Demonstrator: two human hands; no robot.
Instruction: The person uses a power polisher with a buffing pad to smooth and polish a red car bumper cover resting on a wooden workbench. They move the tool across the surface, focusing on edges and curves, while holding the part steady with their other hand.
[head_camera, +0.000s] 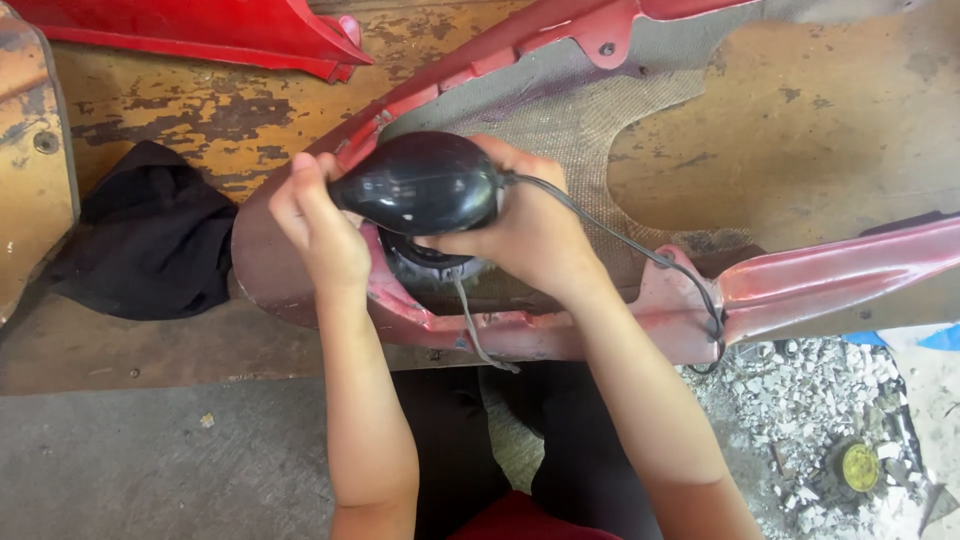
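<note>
Together, our 2 hands clasp a glossy black power tool (420, 183) over a red curved body panel (560, 310) that lies across a worn wooden bench (200, 110). We hold the tool low against the panel, its round black pad (425, 262) pressed to the red edge, seemingly so that the weight of both arms keeps it flat on the surface. Our left hand (320, 225) wraps the tool's rounded nose, fingers curled closed over the top; our right hand (525, 225) grips the rear, fingers folded beneath the body where the black cord (640, 250) leaves it. That cord trails to the right over the panel and drops off its lower edge. Both forearms rise from the bottom of the view and converge on the tool, wrists bent slightly inward. A crumpled black cloth (150, 240) rests on the bench to the left, well apart from the tool, and a 2nd red panel (220, 30) sits at the top. Pale rubble (810, 400) litters the floor at right.
</note>
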